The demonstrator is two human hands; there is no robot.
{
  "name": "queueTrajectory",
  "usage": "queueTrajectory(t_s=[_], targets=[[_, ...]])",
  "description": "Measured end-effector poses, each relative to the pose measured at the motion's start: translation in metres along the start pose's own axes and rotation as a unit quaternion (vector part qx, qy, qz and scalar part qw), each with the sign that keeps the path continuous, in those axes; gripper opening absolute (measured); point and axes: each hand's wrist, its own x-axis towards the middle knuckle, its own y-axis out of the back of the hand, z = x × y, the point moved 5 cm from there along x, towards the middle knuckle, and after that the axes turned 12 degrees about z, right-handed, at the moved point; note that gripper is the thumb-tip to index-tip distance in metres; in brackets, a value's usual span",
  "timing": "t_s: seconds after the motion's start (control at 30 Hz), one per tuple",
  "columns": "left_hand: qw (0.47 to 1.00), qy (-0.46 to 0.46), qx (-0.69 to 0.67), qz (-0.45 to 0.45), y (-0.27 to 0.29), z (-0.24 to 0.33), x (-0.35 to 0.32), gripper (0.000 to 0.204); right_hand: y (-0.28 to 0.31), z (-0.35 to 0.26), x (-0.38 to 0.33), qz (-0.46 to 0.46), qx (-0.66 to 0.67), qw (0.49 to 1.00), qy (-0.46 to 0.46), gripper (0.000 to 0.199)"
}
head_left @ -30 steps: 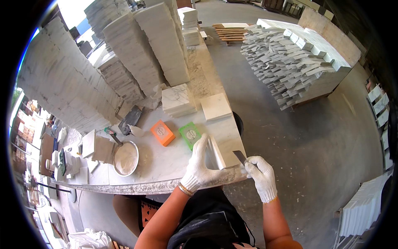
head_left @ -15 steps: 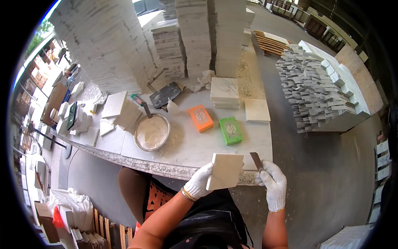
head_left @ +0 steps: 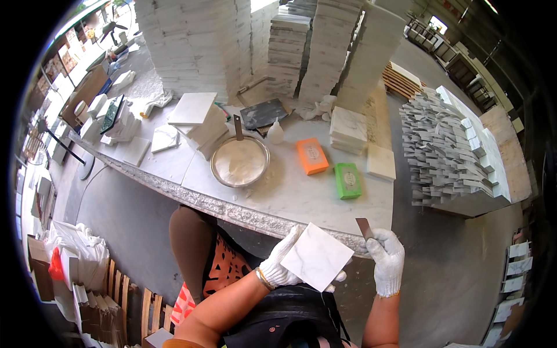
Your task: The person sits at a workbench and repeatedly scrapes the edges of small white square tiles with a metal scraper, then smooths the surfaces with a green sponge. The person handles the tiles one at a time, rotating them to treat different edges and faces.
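Note:
A square white marble tile (head_left: 317, 257) with grey veins lies face up in my left hand (head_left: 279, 261), whose fingers, in a white knit glove, grip it from beneath and along its left edge. Fingertips show past the tile's lower right side. Further right, my gloved right hand (head_left: 387, 255) is closed around a flat putty knife (head_left: 364, 228), its dark blade pointing up and left. Both hands are just in front of the table's rough front edge. On the table, a metal bowl (head_left: 216, 174) holds a pale paste or powder, with a second tool's handle (head_left: 238, 126) sticking out.
An orange block (head_left: 311, 156) and a green block (head_left: 347, 180) lie on the marble table (head_left: 278, 200). Behind them are small stacked tiles (head_left: 348, 127), a white squeeze bottle (head_left: 275, 133) and a dark slab (head_left: 262, 114). Tall slab stacks (head_left: 185, 46) rise at the back.
The tile has turned in my left hand, so its veined face now shows with a corner toward me. My right hand keeps the putty knife. The whole view has shifted and tilted.

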Motion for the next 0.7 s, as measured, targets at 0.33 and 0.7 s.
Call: queueTrajectory(t_s=[0.33,0.7], targets=[[0.999,0.003,-0.016,-0.030,-0.001,0.005,-0.022,0.102,-0.029,-0.016,-0.005,-0.032,0.028,0.998,-0.044,0.011],[0.986,-0.004,-0.137,-0.093,0.001,0.016,-0.040,0.099,-0.068,-0.018,0.001,-0.075,0.029,0.996,-0.048,0.011]])
